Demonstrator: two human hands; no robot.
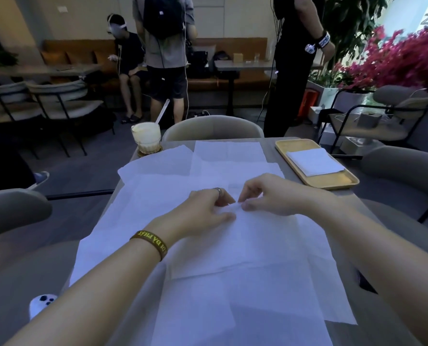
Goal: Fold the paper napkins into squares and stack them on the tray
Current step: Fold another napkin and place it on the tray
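Observation:
Several unfolded white paper napkins overlap across the grey table. The top napkin [245, 243] lies in the middle. My left hand [205, 213] and my right hand [263, 193] meet at its far edge, and each pinches that edge between thumb and fingers. The two hands almost touch. At the right back stands a tan tray [333, 182] holding one folded white square napkin [314, 161]. More open napkins [228, 151] lie behind the hands.
A glass with a creamy drink and a straw [146, 137] stands on a coaster at the table's back left corner. Grey chairs [213, 127] ring the table. A white phone [42, 303] lies near the left front. People stand and sit behind.

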